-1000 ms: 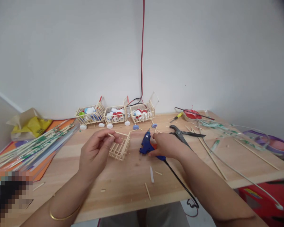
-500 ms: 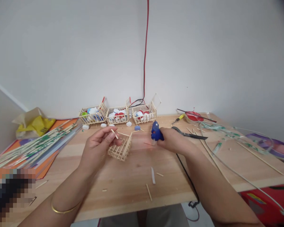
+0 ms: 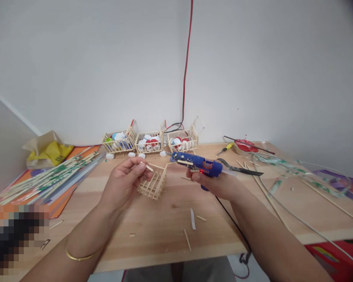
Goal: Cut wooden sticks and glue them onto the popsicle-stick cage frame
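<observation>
My left hand (image 3: 128, 176) pinches a short wooden stick (image 3: 146, 167) between thumb and fingers. Just beyond and beside those fingers is a small cart-like basket frame (image 3: 153, 183) made of thin sticks; whether the hand also touches it I cannot tell. In my right hand (image 3: 216, 184) is a blue glue gun (image 3: 197, 162), its nozzle pointing left above the table and a small red light glowing on its side. A black cord hangs from the gun's handle toward the table's front edge.
Three stick carts (image 3: 182, 141) filled with bottle caps stand along the wall. Bundled sticks (image 3: 59, 172) lie at left near a yellow bag (image 3: 51, 150). Black scissors (image 3: 241, 169), a yellow-handled knife (image 3: 226, 149) and a red dish (image 3: 246, 146) are at right. Stick offcuts (image 3: 187, 239) lie in front.
My right hand has turned the glue gun, so its side and nozzle now show, pointing left toward the stick. My left hand still holds the stick. The whole view has shifted slightly.
</observation>
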Demonstrator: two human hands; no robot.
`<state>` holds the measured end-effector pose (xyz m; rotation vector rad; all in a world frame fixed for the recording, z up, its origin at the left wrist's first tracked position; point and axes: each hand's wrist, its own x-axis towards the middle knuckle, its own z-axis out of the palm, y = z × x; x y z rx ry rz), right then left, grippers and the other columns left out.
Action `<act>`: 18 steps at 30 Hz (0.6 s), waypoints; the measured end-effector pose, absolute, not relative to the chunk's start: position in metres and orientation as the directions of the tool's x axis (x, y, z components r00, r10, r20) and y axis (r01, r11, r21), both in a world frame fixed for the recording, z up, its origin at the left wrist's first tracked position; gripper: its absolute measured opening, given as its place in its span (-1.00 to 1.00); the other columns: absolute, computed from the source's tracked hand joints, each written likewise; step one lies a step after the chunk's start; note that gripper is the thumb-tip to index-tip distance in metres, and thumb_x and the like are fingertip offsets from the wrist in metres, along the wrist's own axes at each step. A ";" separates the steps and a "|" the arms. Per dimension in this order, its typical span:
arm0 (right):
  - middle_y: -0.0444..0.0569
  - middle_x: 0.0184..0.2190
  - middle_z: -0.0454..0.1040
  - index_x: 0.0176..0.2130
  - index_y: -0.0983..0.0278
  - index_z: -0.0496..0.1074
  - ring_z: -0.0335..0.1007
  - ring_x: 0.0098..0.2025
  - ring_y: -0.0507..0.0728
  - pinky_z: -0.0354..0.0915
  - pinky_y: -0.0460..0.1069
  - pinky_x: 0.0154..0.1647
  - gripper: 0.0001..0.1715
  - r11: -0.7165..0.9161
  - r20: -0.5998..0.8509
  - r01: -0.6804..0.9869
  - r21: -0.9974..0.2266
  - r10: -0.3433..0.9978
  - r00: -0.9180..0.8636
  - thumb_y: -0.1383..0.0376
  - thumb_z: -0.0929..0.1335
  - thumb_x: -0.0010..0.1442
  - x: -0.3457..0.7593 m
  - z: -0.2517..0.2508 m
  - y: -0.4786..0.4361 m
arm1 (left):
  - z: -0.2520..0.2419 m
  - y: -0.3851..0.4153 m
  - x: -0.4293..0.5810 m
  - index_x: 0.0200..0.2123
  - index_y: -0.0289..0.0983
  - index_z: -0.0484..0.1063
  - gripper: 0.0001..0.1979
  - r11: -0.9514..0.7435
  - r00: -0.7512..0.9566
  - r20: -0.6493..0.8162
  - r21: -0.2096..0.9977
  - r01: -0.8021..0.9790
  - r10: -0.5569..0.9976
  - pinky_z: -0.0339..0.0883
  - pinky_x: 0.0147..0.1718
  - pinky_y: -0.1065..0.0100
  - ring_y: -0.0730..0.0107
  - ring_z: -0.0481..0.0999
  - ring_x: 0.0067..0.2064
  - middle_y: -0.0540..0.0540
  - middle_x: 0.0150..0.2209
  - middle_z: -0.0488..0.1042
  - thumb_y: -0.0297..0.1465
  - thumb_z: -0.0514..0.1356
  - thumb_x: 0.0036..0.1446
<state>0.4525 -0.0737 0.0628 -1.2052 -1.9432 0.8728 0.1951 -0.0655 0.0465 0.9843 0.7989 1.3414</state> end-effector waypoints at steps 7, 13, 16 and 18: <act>-0.09 -0.55 0.44 -0.48 0.30 0.43 0.28 -0.55 -0.01 0.24 -0.13 -0.58 -0.59 0.271 0.136 0.304 -0.913 0.908 -0.397 0.01 0.46 -0.09 0.437 0.066 -0.081 | 0.048 -0.068 0.195 -0.38 -0.31 0.48 -0.82 -0.028 0.089 0.073 0.900 -0.435 0.993 0.38 -0.44 0.53 0.54 0.49 -0.48 -0.01 -0.50 0.52 -0.40 0.39 -0.06; -0.10 -0.57 0.42 -0.50 0.29 0.41 0.28 -0.57 -0.01 0.26 -0.14 -0.56 -0.65 0.284 0.148 0.293 -0.913 0.899 -0.411 0.07 0.47 -0.09 0.433 0.068 -0.083 | 0.050 -0.067 0.196 -0.41 -0.33 0.48 -0.82 -0.012 0.089 0.059 0.892 -0.452 0.994 0.37 -0.46 0.54 0.56 0.46 -0.50 -0.01 -0.52 0.50 -0.40 0.40 -0.07; -0.12 -0.61 0.38 -0.54 0.29 0.39 0.23 -0.58 -0.02 0.24 -0.14 -0.57 -0.65 0.304 0.166 0.311 -0.901 0.901 -0.401 0.07 0.46 -0.07 0.433 0.067 -0.082 | 0.050 -0.068 0.196 -0.41 -0.34 0.48 -0.83 0.034 0.117 0.027 0.870 -0.492 0.993 0.37 -0.46 0.56 0.57 0.45 -0.50 -0.01 -0.52 0.49 -0.42 0.39 -0.06; -0.14 -0.63 0.34 -0.55 0.29 0.38 0.19 -0.59 -0.03 0.22 -0.14 -0.58 -0.63 0.311 0.174 0.314 -0.897 0.902 -0.395 0.06 0.45 -0.07 0.432 0.068 -0.082 | 0.051 -0.068 0.195 -0.40 -0.36 0.48 -0.83 0.093 0.159 -0.010 0.845 -0.526 0.987 0.37 -0.47 0.57 0.58 0.44 -0.49 -0.02 -0.52 0.48 -0.43 0.39 -0.06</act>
